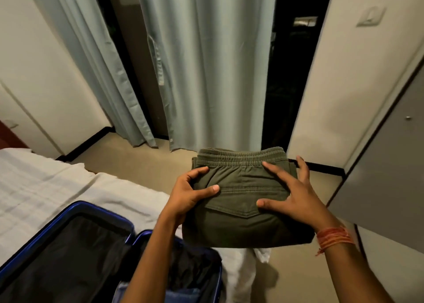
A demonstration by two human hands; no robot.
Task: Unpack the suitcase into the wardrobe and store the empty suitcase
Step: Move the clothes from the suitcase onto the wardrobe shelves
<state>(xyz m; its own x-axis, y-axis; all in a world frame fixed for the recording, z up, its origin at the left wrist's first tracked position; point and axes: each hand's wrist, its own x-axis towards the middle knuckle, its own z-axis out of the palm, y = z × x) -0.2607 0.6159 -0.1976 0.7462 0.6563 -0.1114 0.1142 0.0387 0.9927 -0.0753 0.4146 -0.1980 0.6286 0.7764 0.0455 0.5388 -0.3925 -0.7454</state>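
I hold a folded pair of olive green trousers (243, 188) in the air in front of me, waistband away from me. My left hand (192, 192) grips the left edge, thumb on top. My right hand (291, 192) holds the right side with thumb and fingers spread over the top. The blue suitcase (75, 213) lies open on the bed at lower left; dark and blue clothes show in its near half. A grey wardrobe door (385, 165) stands at the right edge, with a small knob.
The bed with a white sheet (46, 188) fills the left side. Pale curtains (195, 62) hang ahead over a dark window. A white wall (344, 73) with a switch is on the right. Beige floor (149, 162) lies between bed and curtains.
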